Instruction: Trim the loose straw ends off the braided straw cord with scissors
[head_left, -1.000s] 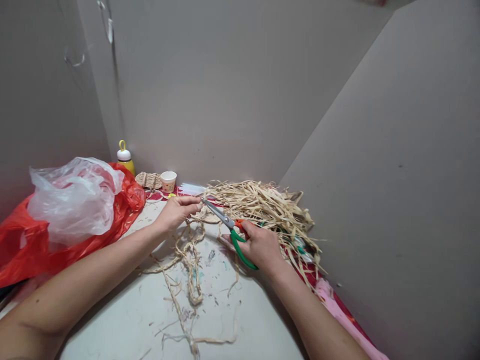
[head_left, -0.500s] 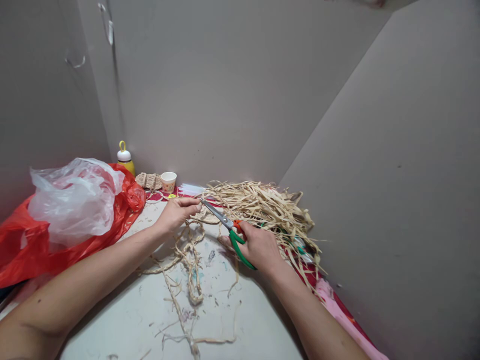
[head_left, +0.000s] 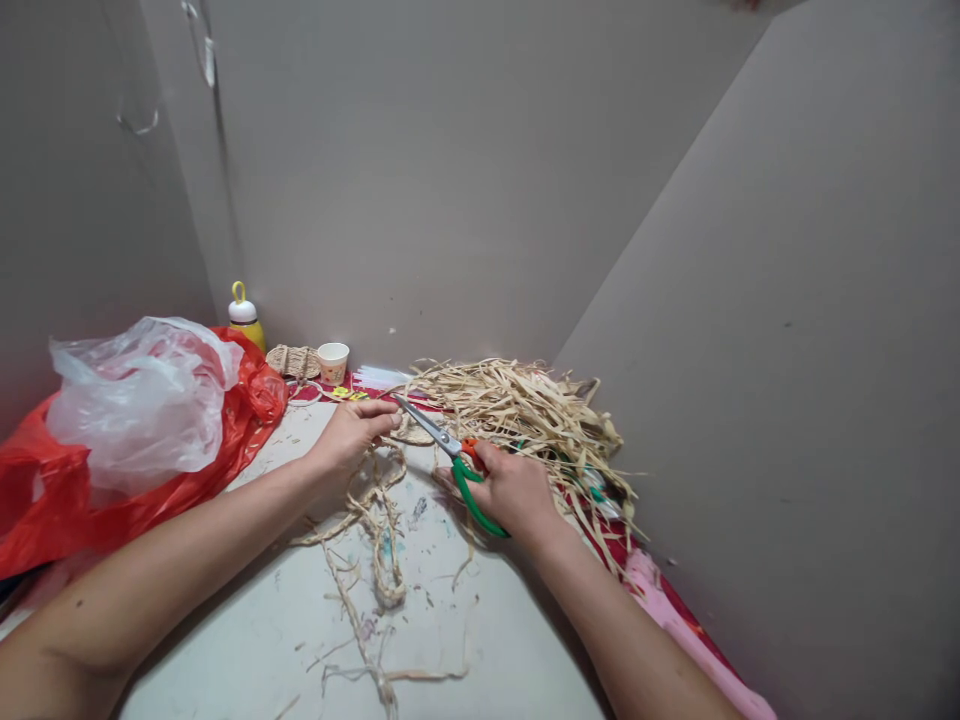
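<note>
My left hand point(head_left: 349, 435) is closed in a pinch at the back of the white board, on the braided straw cord point(head_left: 388, 580). The cord hangs below the fingers and lies in loops on the board; its pinched end is too small to see clearly. In my right hand point(head_left: 510, 485) are scissors point(head_left: 439, 432) with one green and one orange handle. Their blades look nearly together, and the tips reach the left fingertips. Behind the blades lies a flat woven straw piece point(head_left: 416, 430), partly covered.
A heap of dry straw strips point(head_left: 517, 410) lies at the back right. Along the back stand a paper cup point(head_left: 333, 364), a woven straw sole-like piece point(head_left: 292, 361) and a yellow bottle point(head_left: 247, 325). Red and clear plastic bags point(head_left: 150, 410) bulge at left; grey walls rise behind and right.
The view has shifted slightly. My left fingers have dipped a little, baring more of a small yellow item behind them, and the scissor tips have edged left. Both hands keep their hold.
</note>
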